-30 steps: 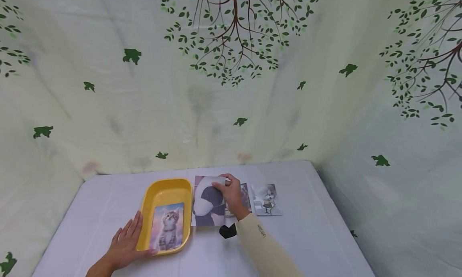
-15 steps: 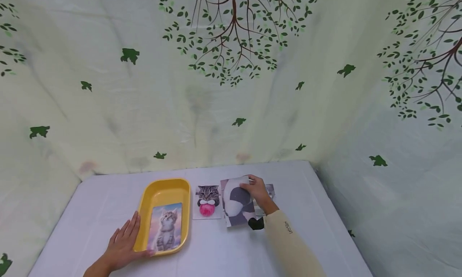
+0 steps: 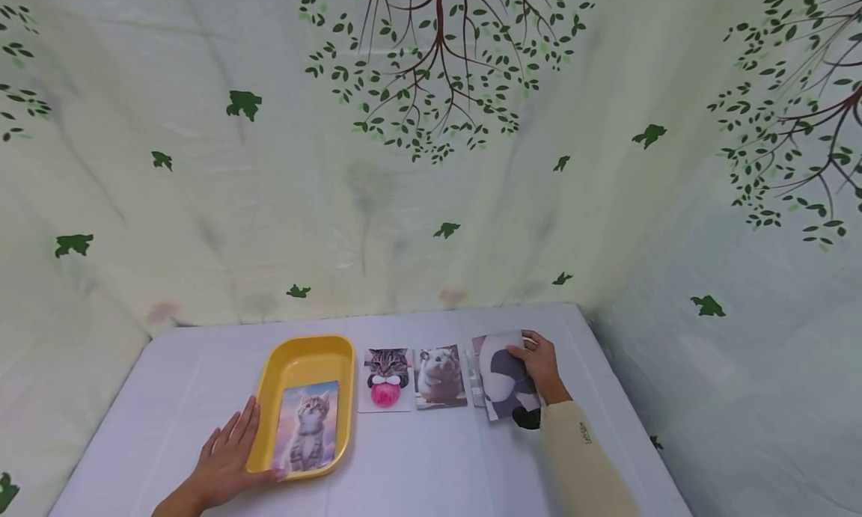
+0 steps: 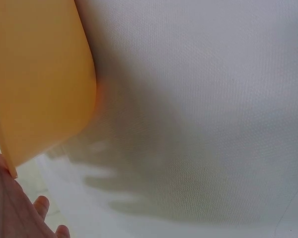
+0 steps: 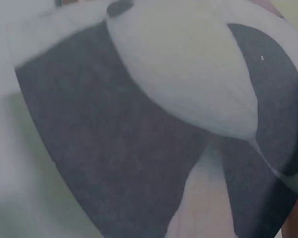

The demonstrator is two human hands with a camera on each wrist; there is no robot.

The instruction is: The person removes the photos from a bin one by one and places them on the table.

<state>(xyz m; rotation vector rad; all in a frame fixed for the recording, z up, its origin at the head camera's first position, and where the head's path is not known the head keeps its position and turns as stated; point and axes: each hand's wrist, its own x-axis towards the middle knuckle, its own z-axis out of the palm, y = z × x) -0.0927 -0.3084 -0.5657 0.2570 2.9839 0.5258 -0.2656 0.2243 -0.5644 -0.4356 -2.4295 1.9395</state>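
Tray (image 3: pixel 316 360) yellow; held card (image 3: pixel 498 376) grey-and-white; sleeve (image 3: pixel 584 461) cream.

- Patterned card (image 3: pixel 501 378) in grey, white and mauve — held by its upper right edge, slightly askew, lower right of the frame
- Yellow tray (image 3: pixel 315 358) — rounded corners, lower left of centre, a kitten card (image 3: pixel 308 431) face up inside

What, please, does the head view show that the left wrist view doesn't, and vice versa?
Only the head view shows a striped kitten card, a pink-ball cat card, a pale rodent card and the right hand gripping a rectangular grey-and-white printed card. Only the left wrist view shows a finger-shaped shadow. Both show the left hand, yellow plastic tray and white cloth.
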